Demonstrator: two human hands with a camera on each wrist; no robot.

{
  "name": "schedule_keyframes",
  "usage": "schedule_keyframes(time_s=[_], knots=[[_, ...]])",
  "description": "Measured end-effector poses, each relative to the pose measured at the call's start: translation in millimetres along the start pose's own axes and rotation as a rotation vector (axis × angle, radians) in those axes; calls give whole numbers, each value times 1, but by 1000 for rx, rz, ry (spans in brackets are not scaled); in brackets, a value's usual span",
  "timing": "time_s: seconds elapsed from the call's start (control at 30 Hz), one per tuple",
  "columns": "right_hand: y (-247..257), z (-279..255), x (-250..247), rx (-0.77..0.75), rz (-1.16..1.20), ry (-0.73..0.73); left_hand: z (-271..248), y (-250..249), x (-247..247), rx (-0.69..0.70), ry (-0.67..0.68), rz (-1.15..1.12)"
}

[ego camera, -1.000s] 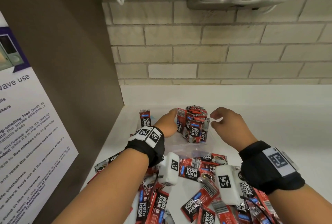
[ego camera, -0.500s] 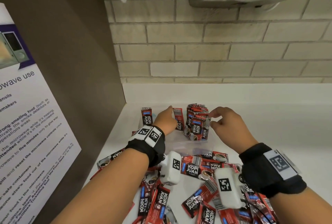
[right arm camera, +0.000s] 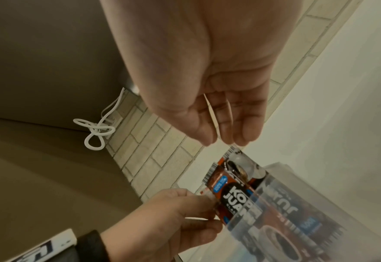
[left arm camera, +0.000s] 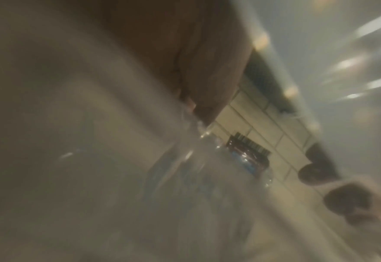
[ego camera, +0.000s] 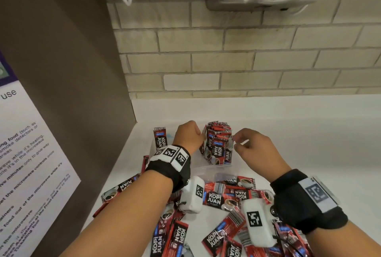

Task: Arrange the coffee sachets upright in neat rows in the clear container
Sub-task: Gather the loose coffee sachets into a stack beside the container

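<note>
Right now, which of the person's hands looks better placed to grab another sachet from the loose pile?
The right hand, probably. Its fingers hang loose and hold nothing, while the left hand is pinching a sachet against the row in the clear container. The loose pile lies just below both wrists.

The container (ego camera: 214, 166) sits on the counter (ego camera: 309, 143) near the wall (ego camera: 226, 60); a row of sachets (ego camera: 219, 145) stands inside at its right; one sachet (ego camera: 159, 140) stands at its left; loose sachets (ego camera: 222, 201) lie before it.
</note>
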State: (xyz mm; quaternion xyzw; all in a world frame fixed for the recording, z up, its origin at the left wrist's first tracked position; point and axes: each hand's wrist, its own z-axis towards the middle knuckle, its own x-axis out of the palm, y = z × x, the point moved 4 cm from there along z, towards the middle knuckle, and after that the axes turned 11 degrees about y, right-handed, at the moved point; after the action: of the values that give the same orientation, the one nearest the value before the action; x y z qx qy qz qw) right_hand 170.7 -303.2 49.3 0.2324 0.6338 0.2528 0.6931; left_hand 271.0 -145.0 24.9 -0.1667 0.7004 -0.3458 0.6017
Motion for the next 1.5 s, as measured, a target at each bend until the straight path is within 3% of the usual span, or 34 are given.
schedule_keyframes(time_s=[0.1,0.4,0.77,0.97,1.1,1.23,1.4,1.5], knots=[[-1,0,1,1,-1,6,2,8,6,-35,105,-58],[4,0,8,-19,12,36,-1,13,9,-45,256,-52],[0,0,1,-40,55,3,-12,-7,11,179,500,559],[-2,-1,1,-38,61,14,-22,-22,22,386,670,721],[-5,1,2,-43,55,15,-24,-26,29,448,786,827],[-7,2,4,-45,44,7,-19,-24,31,449,746,845],[-10,1,2,-33,56,16,-15,-24,11,419,653,636],[-13,1,1,-23,61,9,-9,-20,-11,339,529,517]])
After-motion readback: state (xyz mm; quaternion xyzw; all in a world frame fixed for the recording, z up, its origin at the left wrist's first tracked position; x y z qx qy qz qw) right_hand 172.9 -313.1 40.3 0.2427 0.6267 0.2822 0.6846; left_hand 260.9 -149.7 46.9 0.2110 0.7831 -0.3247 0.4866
